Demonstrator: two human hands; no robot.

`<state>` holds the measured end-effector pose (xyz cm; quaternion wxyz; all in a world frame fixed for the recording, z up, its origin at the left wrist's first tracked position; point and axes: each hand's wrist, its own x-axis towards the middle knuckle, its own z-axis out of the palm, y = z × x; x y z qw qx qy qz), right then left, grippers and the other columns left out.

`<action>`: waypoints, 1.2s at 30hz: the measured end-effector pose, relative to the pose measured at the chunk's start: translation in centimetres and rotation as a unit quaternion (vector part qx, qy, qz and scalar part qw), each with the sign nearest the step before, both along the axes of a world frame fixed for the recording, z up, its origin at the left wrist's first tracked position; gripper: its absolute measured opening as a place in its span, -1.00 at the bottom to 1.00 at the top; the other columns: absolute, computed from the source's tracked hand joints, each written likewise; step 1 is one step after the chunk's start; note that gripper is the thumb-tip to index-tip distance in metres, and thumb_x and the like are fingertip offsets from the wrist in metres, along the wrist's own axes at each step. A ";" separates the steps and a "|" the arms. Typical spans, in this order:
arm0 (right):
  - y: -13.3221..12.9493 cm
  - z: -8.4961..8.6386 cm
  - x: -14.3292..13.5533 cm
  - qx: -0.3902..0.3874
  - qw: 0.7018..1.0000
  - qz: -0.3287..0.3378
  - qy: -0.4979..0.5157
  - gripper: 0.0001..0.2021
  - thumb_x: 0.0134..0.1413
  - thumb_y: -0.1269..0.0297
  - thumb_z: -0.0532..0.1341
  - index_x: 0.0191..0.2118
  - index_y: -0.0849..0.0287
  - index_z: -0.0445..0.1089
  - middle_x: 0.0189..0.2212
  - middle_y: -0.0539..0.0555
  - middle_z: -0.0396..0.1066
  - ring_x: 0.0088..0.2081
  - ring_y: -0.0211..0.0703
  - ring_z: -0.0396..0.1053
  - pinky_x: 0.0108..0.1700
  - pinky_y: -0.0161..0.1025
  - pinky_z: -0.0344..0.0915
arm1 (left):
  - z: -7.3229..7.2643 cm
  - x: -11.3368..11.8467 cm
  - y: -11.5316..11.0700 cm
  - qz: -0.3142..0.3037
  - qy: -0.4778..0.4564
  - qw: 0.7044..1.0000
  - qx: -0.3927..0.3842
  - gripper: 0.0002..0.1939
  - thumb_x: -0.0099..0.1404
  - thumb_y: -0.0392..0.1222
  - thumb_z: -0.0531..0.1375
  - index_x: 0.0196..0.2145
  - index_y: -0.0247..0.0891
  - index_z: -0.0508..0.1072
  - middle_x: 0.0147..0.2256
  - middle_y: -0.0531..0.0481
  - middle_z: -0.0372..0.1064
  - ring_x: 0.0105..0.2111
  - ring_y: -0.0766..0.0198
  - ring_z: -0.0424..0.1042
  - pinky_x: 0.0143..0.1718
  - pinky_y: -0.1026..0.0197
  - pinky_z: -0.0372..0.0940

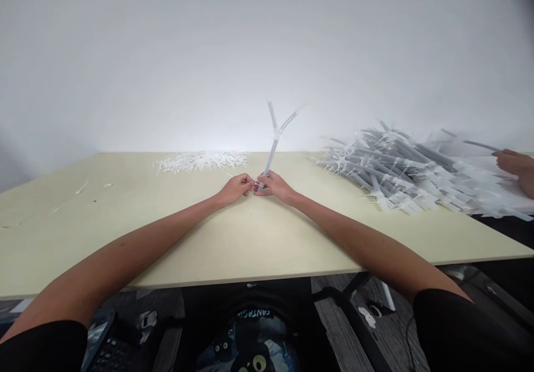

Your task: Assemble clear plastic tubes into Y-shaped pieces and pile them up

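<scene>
A clear plastic Y-shaped tube [271,152] stands upright over the middle of the table, its two arms pointing up. My right hand [274,187] is closed around its lower end. Just to the left, my left hand [237,188] pinches at that same end, the fingertips of both hands nearly meeting. Whatever small piece sits between the left fingertips is too small to make out. Behind my left hand lies a spread of thin white strips [202,161], which look like cable ties.
On the right lies a big heap of similar translucent tubes [396,160]. Beyond it, another person's hand [515,163] holds a thin tube. Loose white scraps [82,186] dot the left of the pale table [200,249], which meets a white wall [208,55].
</scene>
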<state>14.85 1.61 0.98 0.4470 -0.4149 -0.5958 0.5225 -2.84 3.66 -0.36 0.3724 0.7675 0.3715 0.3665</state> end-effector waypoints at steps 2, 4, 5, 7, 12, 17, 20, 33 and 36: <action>0.1 -0.1 0.0 0.006 1.000 0.007 -0.005 -0.81 0.05 0.24 0.21 -0.30 0.18 0.18 -0.35 0.05 0.36 -0.31 -0.26 0.42 -0.15 -0.15 0.47 | 0.2 0.0 -0.2 -0.003 0.000 1.000 0.000 -0.73 0.18 0.01 0.10 -0.35 -0.28 0.32 -0.40 0.02 0.36 -0.51 0.39 0.30 -0.40 0.29 0.20; 0.2 -0.2 0.1 0.017 1.000 0.019 -0.006 -0.77 0.03 0.23 0.24 -0.29 0.18 0.17 -0.36 0.04 0.36 -0.30 -0.25 0.42 -0.14 -0.15 0.47 | 0.4 0.0 -0.4 -0.003 0.004 1.000 -0.001 -0.73 0.18 0.02 0.11 -0.36 -0.28 0.32 -0.42 0.03 0.36 -0.50 0.39 0.30 -0.40 0.29 0.21; 0.2 -0.3 0.1 0.024 0.999 0.027 -0.005 -0.76 0.01 0.22 0.25 -0.29 0.18 0.16 -0.36 0.03 0.35 -0.30 -0.25 0.42 -0.13 -0.15 0.46 | 0.5 0.0 -0.6 -0.002 0.005 1.000 -0.003 -0.73 0.18 0.02 0.12 -0.36 -0.28 0.32 -0.42 0.03 0.36 -0.50 0.39 0.30 -0.40 0.29 0.21; 0.2 -0.4 0.1 0.032 0.999 0.034 -0.002 -0.72 -0.02 0.23 0.27 -0.27 0.17 0.15 -0.37 0.01 0.33 -0.29 -0.25 0.42 -0.12 -0.14 0.46 | 0.6 0.0 -0.7 0.001 0.006 1.000 -0.010 -0.72 0.17 0.03 0.13 -0.37 -0.28 0.31 -0.43 0.03 0.36 -0.50 0.38 0.31 -0.40 0.29 0.20; 0.2 -0.6 0.2 0.033 0.999 0.029 0.000 -0.64 -0.10 0.26 0.32 -0.23 0.17 0.13 -0.29 0.02 0.30 -0.28 -0.25 0.43 -0.11 -0.14 0.47 | 0.6 0.0 -0.8 -0.001 -0.002 1.000 -0.011 -0.73 0.17 0.02 0.14 -0.37 -0.28 0.32 -0.44 0.03 0.36 -0.51 0.38 0.30 -0.42 0.29 0.18; 0.5 -1.0 0.4 0.030 0.999 0.021 0.000 -0.58 -0.18 0.27 0.36 -0.21 0.18 0.16 -0.23 0.03 0.26 -0.27 -0.25 0.43 -0.11 -0.15 0.47 | 0.5 0.0 -0.6 -0.022 -0.011 1.000 -0.017 -0.74 0.16 0.00 0.15 -0.38 -0.27 0.33 -0.46 0.06 0.34 -0.51 0.39 0.29 -0.42 0.29 0.17; 0.7 -1.2 0.4 0.030 0.999 0.016 0.002 -0.56 -0.20 0.29 0.37 -0.21 0.17 0.16 -0.23 0.02 0.24 -0.30 -0.26 0.44 -0.11 -0.12 0.47 | 0.5 -0.1 -0.5 -0.020 -0.017 0.999 -0.018 -0.76 0.15 -0.02 0.16 -0.39 -0.27 0.33 -0.47 0.06 0.34 -0.52 0.39 0.28 -0.43 0.29 0.16; 0.5 -1.0 0.1 0.031 0.999 -0.006 -0.006 -0.62 -0.19 0.31 0.36 -0.25 0.18 0.18 -0.29 0.00 0.22 -0.34 -0.26 0.44 -0.11 -0.08 0.48 | -0.2 0.1 0.3 0.024 0.015 0.999 0.018 -0.84 0.15 -0.09 0.12 -0.41 -0.25 0.31 -0.55 0.11 0.31 -0.53 0.37 0.31 -0.45 0.31 0.15; 0.5 -1.0 0.1 0.035 0.999 -0.007 -0.009 -0.65 -0.16 0.33 0.34 -0.26 0.18 0.18 -0.29 -0.01 0.22 -0.34 -0.26 0.44 -0.10 -0.08 0.47 | -0.3 0.1 0.4 0.024 0.013 0.999 0.021 -0.86 0.15 -0.12 0.11 -0.41 -0.25 0.30 -0.57 0.13 0.28 -0.55 0.38 0.30 -0.46 0.32 0.14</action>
